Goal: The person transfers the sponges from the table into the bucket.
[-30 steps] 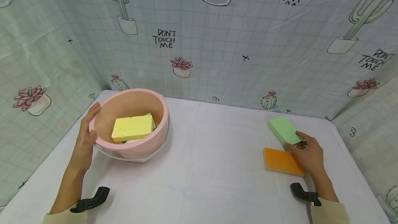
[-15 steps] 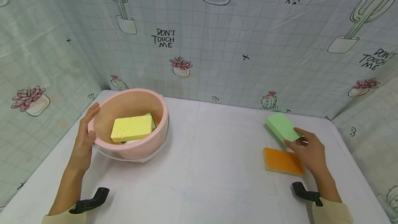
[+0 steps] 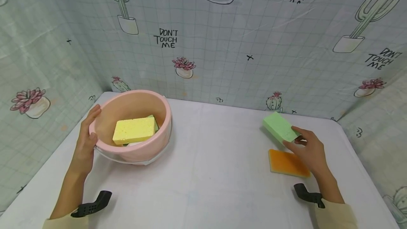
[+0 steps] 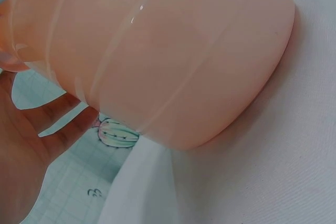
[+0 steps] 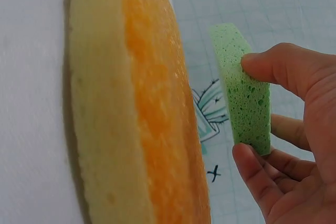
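Observation:
A pink bucket (image 3: 144, 153) stands at the left with a yellow sponge (image 3: 135, 130) on top of other pieces inside it. Against the bucket's outer left side rests my left hand (image 3: 85, 147), its fingers spread and fairly straight near the rim. In the left wrist view, fingertips (image 4: 81, 119) touch the bucket's wall. My right hand (image 3: 307, 150) pinches a green sponge (image 3: 279, 126) by its near end, thumb on one side and fingers on the other. The sponge is lifted off the table. Just below it lies an orange-topped sponge (image 3: 288, 163) with a pale underside.
A white cloth covers the table (image 3: 210, 172). Behind and at both sides hangs a patterned curtain (image 3: 219, 45) with cactus prints. The bucket's white handle (image 3: 127, 162) hangs down at its front. Part of a green piece (image 3: 156, 122) shows behind the yellow sponge.
The right hand has raised the green sponge from the table and moved it leftward and away from me. The left hand and the bucket have stayed in place.

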